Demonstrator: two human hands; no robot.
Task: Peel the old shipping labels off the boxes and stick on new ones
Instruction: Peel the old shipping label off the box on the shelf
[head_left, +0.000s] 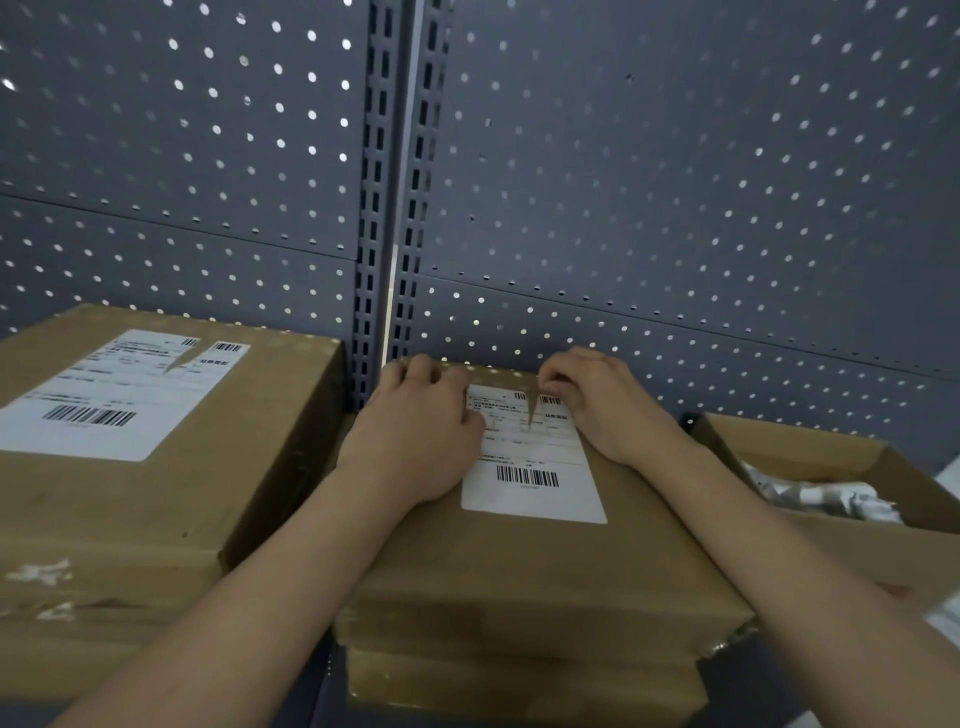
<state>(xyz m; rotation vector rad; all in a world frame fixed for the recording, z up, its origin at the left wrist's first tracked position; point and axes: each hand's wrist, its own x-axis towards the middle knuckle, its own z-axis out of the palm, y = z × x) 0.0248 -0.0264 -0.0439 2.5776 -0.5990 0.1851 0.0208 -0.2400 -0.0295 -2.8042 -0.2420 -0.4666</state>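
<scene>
Your left hand (415, 431) lies palm down on the centre box (545, 561), thumb on the left edge of the shipping label (535, 467). Its fingers bend at the box's far edge; whether they hook over it cannot be told. Your right hand (597, 405) has its fingers curled and pinches the label's top edge, just right of a V-shaped tear. The rest of the label lies flat on the box top, barcode toward you. The centre box sits on 1 lower box (519, 686). To the left stands a larger box (156, 509) with a second label (114, 400), also torn at the top. To the right is an open box (852, 540) holding crumpled white material. A grey pegboard (675, 182) stands behind.
</scene>
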